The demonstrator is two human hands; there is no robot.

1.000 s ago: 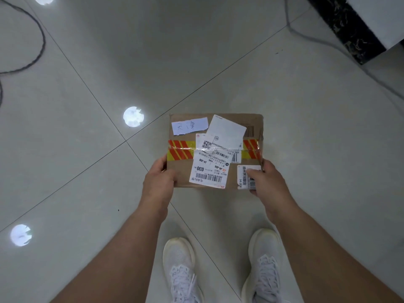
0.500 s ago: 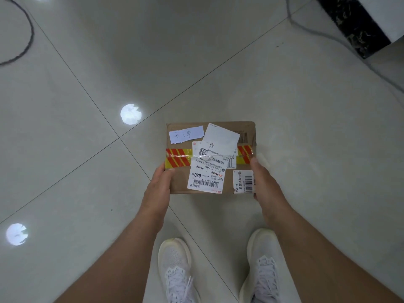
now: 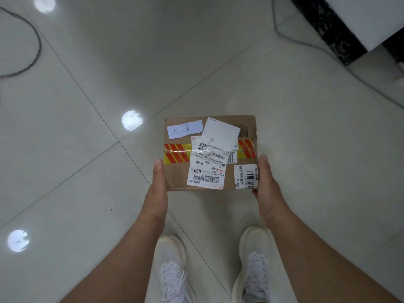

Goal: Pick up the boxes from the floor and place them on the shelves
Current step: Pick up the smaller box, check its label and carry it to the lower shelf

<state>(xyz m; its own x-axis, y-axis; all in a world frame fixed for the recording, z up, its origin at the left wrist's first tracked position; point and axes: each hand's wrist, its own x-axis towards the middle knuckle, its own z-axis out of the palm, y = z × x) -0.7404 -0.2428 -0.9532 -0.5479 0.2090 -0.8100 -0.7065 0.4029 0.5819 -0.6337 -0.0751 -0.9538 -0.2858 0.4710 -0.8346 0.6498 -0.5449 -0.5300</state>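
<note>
One head-worn view, aimed steeply down past both forearms at the tiled floor and white shoes; scene is seen close, wide-angle.

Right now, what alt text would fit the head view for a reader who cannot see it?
Looking down, a person's left hand and right hand clasp the sides of a small cardboard box covered in shipping labels and red-and-yellow tape, above a pale tiled floor. White sneakers show below, a dark cable at upper left.
</note>
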